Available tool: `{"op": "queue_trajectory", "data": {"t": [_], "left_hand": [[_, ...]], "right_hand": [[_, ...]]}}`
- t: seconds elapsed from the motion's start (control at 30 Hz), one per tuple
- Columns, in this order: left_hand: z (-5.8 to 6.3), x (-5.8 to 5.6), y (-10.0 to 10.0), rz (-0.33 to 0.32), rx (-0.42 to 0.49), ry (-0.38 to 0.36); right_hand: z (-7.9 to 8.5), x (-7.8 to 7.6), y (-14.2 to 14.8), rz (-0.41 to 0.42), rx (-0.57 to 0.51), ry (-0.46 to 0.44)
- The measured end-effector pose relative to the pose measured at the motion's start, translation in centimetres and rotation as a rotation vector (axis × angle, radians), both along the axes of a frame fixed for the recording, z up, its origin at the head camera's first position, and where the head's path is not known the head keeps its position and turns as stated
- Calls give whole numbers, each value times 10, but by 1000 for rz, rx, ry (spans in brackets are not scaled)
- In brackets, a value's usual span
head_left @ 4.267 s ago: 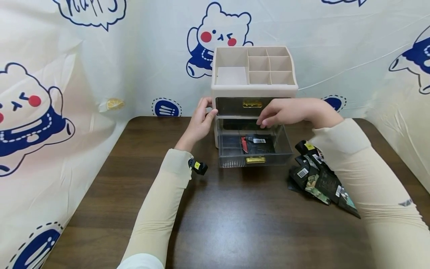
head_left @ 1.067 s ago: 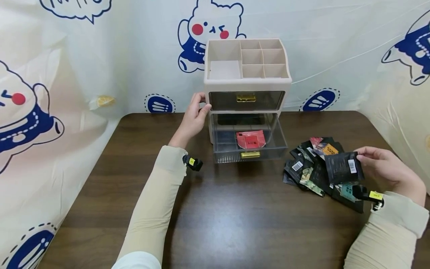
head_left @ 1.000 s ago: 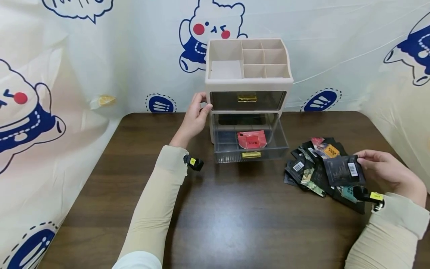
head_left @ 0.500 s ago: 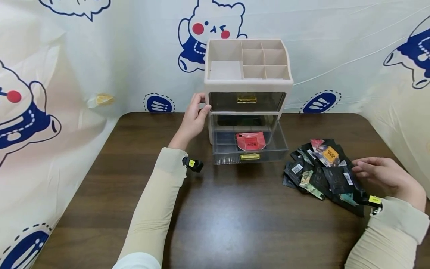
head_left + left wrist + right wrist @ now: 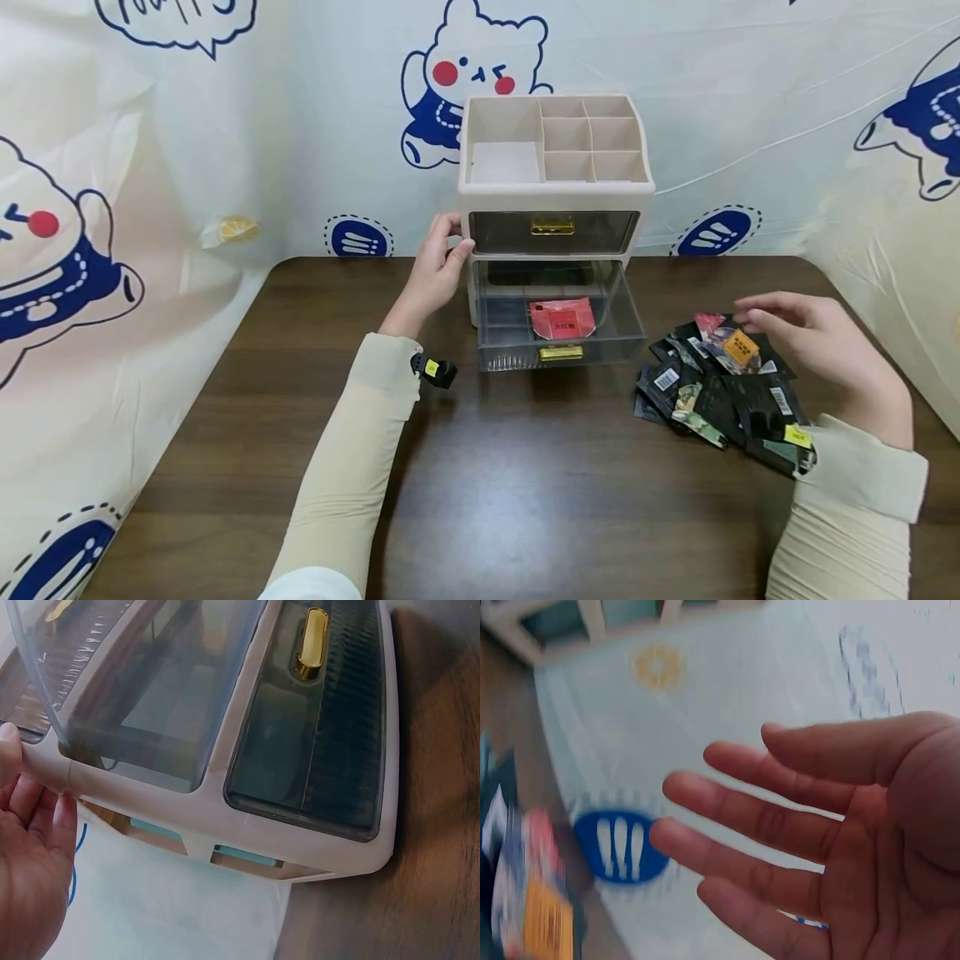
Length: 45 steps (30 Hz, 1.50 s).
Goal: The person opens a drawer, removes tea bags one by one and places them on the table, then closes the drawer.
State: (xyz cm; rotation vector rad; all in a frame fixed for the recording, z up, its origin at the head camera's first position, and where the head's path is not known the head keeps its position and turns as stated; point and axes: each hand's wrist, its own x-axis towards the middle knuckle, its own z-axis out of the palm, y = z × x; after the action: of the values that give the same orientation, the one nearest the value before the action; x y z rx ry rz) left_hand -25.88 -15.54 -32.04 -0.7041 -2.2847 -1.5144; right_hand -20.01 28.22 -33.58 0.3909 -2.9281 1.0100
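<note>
My left hand (image 5: 433, 279) holds the left edge of a cream desktop organizer (image 5: 555, 197), thumb on the front and fingers on the side; the left wrist view shows this hand (image 5: 34, 847) at the frame's edge. The organizer's lower clear drawer (image 5: 502, 350) is pulled out and contains a red tea sachet (image 5: 562, 319). To the right, a pile of black sachets (image 5: 667, 380) lies on the table, one with an orange label (image 5: 741, 347) on top. My right hand (image 5: 832, 350) is over the pile's right side, holding nothing; in the right wrist view its fingers (image 5: 757, 817) are spread and relaxed.
The organizer's smoky upper drawer (image 5: 517, 233) with a gold handle is shut. Divided trays (image 5: 566, 133) form its top. The brown wooden table (image 5: 495, 483) meets a printed cloth (image 5: 750, 125) at the back and sides.
My right hand went from the open drawer to the pile, pinched a black sachet, let it go there, then rose up and leftward. The drawer's red sachet now shows its front. The left hand stayed put.
</note>
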Motion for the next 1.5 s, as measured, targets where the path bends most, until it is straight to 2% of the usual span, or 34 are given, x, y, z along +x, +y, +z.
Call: {"op": "queue_trajectory", "data": {"t": [0.1, 0.27, 0.37, 0.47, 0.57, 0.63, 0.73, 0.87, 1.0, 1.07, 1.23, 1.4, 1.5], "left_hand": [[-1, -1, 0, 0, 3, -11], [-18, -19, -6, -8, 13, -7], [-25, -28, -9, -4, 13, -1], [-27, -29, -9, -9, 16, 18], [-28, -30, -9, -18, 20, 34], [-28, -30, -9, -16, 19, 31], [-18, -18, -6, -14, 18, 22], [-8, -8, -3, -22, 16, 20], [-21, -23, -7, -27, 22, 27], [-27, -30, -9, -27, 24, 30], [-29, -32, -8, -28, 26, 44], [-29, -32, -9, -25, 24, 41], [-29, -31, -9, -20, 25, 28]], "right_hand": [[15, -5, -24, 71, -20, 14], [42, -21, -58, 187, -89, -11], [60, -32, -78, 250, -48, 11], [74, -41, -96, 310, 41, 45], [82, -50, -115, 383, 88, 18], [84, -56, -127, 449, 92, -1], [85, -65, -144, 531, 70, -37], [84, -76, -164, 590, 90, -89], [85, -83, -182, 629, 212, -173], [84, -84, -190, 625, 277, -255], [79, -86, -207, 562, 418, -473], [74, -88, -222, 595, 547, -545], [72, -89, -228, 609, 569, -577]]}}
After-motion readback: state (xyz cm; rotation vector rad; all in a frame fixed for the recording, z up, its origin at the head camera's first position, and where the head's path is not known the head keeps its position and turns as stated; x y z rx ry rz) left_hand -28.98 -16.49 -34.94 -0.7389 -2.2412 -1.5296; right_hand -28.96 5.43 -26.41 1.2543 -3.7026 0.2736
